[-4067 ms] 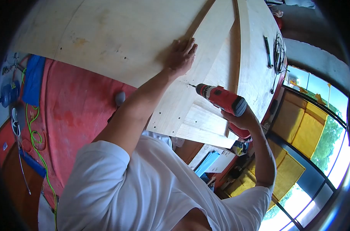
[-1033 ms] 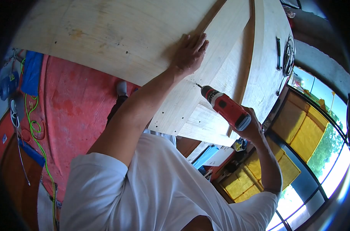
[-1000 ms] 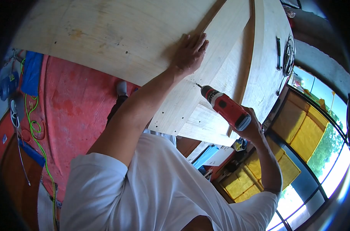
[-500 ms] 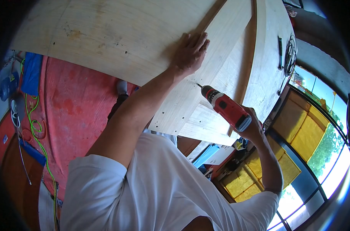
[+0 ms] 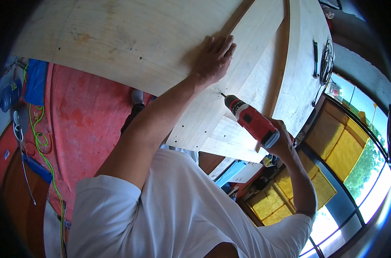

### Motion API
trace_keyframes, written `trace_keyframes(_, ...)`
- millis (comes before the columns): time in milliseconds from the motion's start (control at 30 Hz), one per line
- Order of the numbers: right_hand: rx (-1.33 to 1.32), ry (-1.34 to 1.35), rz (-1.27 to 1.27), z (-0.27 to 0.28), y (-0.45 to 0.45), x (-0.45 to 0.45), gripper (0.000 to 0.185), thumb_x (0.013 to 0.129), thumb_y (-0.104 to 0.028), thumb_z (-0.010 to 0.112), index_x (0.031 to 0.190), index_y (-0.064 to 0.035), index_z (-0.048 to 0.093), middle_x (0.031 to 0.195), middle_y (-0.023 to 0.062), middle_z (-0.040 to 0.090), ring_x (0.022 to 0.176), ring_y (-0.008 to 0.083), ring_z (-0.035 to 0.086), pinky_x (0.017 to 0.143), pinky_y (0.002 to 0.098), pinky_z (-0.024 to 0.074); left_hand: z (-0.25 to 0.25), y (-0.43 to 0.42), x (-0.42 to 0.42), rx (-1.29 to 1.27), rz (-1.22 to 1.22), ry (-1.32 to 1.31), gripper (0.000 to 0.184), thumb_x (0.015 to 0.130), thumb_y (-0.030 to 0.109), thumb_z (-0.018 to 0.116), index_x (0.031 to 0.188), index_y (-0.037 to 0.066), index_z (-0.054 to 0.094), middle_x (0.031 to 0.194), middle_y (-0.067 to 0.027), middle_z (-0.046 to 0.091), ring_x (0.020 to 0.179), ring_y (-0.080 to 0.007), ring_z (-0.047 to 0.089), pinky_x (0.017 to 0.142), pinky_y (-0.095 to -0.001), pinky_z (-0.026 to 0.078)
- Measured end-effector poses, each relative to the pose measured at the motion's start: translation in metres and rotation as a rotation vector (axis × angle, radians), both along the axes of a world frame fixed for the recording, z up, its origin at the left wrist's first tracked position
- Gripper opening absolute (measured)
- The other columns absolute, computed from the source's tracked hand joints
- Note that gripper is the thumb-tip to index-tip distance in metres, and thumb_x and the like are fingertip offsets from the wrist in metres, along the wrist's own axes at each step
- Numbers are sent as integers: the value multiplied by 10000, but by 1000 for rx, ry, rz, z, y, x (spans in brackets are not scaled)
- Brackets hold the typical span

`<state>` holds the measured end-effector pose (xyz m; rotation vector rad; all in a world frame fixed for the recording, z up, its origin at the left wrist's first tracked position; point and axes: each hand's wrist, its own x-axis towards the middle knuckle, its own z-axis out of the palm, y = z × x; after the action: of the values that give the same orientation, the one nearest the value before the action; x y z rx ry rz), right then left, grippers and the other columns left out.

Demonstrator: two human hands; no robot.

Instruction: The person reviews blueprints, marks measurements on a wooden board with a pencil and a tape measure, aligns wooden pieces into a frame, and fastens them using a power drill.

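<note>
A red and black cordless drill (image 5: 253, 122) is gripped in my right hand (image 5: 282, 139), its bit pointing up and left at the pale wooden board (image 5: 195, 109). Whether the tip touches the wood I cannot tell. My left hand (image 5: 213, 60) lies flat on the board with its fingers stretched out, just beyond the drill tip and beside a raised wooden strip (image 5: 236, 19). Several small dark holes or screw heads dot the wood near its front edge.
A hammer-like tool (image 5: 315, 58) and a coil of black cable (image 5: 327, 60) lie on the panel at the right. Red sheeting (image 5: 88, 116) and a green cord (image 5: 42, 157) are at left. Yellow wrapped panels (image 5: 333, 137) stand by the window. Another person's foot (image 5: 137, 96) shows below the board.
Almost nothing differs. Both hands and the drill hold nearly the same place on the board, while the view has shifted very slightly.
</note>
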<state>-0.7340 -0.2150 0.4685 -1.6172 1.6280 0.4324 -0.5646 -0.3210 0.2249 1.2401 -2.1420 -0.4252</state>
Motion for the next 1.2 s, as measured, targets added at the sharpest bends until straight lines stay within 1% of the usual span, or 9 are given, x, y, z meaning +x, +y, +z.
trace_keyframes(167, -123, 34, 128, 16, -17, 10, 320, 733, -160, 745, 1030, -85, 654, 890, 180, 683, 914, 373, 662, 822, 446, 528, -4, 1, -1, -16, -12, -37, 423, 953, 253, 556, 1319, 41, 568, 1472, -141, 439, 1350, -297, 427, 1113, -531, 323)
trace_keyframes(267, -58, 102, -61, 9, -18, -6, 371, 728, -183, 777, 1053, -56, 650, 966, 180, 685, 952, 371, 651, 879, 452, 511, 1, 1, -1, -7, -25, -12, 433, 964, 247, 527, 1332, 21, 554, 1470, -159, 437, 1348, -316, 421, 1122, -526, 316)
trace_keyframes(333, -109, 202, -9, 10, -5, -6, 374, 726, -176, 782, 1055, -54, 652, 970, 177, 689, 936, 360, 662, 840, 441, 528, 2, 0, 1, 3, -26, -1, 437, 963, 246, 528, 1336, 20, 549, 1472, -162, 434, 1343, -331, 421, 1120, -534, 316)
trace_keyframes(433, -154, 147, -230, 6, 36, -28, 366, 753, -212, 787, 1053, -48, 656, 921, 157, 704, 861, 307, 690, 747, 409, 551, 0, 1, 1, 0, -30, 11, 430, 946, 242, 560, 1319, 28, 557, 1467, -161, 436, 1325, -346, 436, 1103, -551, 331)
trace_keyframes(633, -296, -197, -604, 36, 36, -35, 457, 802, -160, 757, 1226, -71, 616, 962, 55, 677, 846, 141, 622, 789, 330, 518, -9, 0, -3, -77, -15, -111, 450, 940, 239, 550, 1338, 32, 531, 1491, -158, 406, 1313, -383, 445, 1102, -574, 322)
trace_keyframes(733, -292, -164, -755, 34, 14, -58, 462, 806, -169, 756, 1236, -78, 610, 948, 34, 670, 834, 130, 603, 772, 324, 506, -4, -3, -1, -41, -65, -149, 490, 953, 246, 536, 1393, 37, 482, 1521, -151, 370, 1365, -341, 397, 1128, -577, 278)
trace_keyframes(1000, -536, -356, -725, -18, -71, -107, 404, 829, -240, 762, 1175, -85, 623, 831, 14, 649, 715, 116, 586, 646, 307, 494, 15, -6, -4, -44, -127, -272, 522, 948, 235, 520, 1429, 45, 442, 1552, -155, 322, 1453, -312, 269, 1158, -620, 161)
trace_keyframes(1100, -536, -369, -749, -23, -91, -104, 373, 830, -264, 763, 1130, -86, 629, 696, -5, 595, 576, 109, 559, 531, 310, 474, 21, -26, -10, -35, -199, -259, 518, 948, 234, 517, 1427, 48, 445, 1549, -168, 322, 1458, -320, 255, 1157, -632, 148)
trace_keyframes(1200, -552, -321, -738, -28, -116, -104, 368, 831, -279, 762, 1117, -88, 631, 699, -1, 596, 585, 113, 574, 531, 312, 473, 16, -70, -30, -65, -275, -230, 513, 952, 241, 514, 1424, 51, 450, 1546, -177, 322, 1462, -331, 237, 1170, -594, 168)
